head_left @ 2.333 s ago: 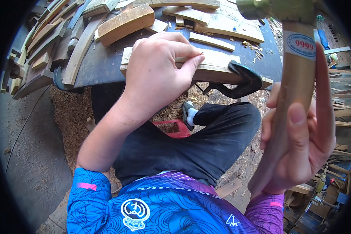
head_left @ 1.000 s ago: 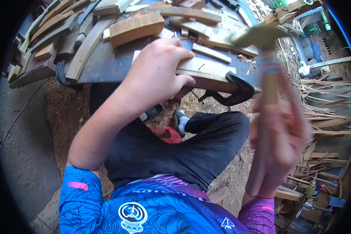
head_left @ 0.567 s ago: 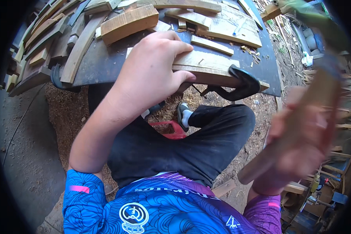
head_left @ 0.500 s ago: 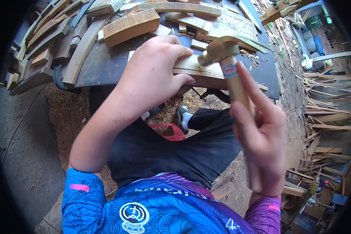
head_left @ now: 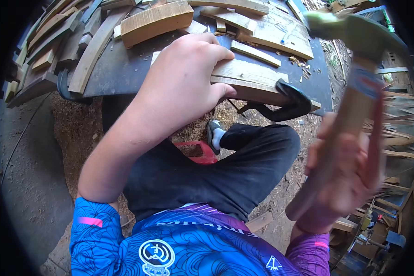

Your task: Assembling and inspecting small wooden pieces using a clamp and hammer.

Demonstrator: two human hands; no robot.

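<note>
Wooden workpiece: laid flat along the near edge of the bench, pinned at its right part by the black clamp, which is taken as landmark. A small dark spot is seen on its top face, left of the clamp; its detail cannot be made out.

Left hand: placed well left of the clamp, closed across the workpiece, with the thumb on the near side and the fingers over the top.

Right hand: located to the right of the clamp, blurred, wrapped around the handle of the hammer. The hammer head is held up, farther out and to the right of the clamp, clear of the workpiece.

Surroundings: a thin wooden strip is found beyond the workpiece, left of the clamp. A wide board lies straight beyond the clamp, with wood chips scattered between. A thick wooden block is noted far left of it.
</note>
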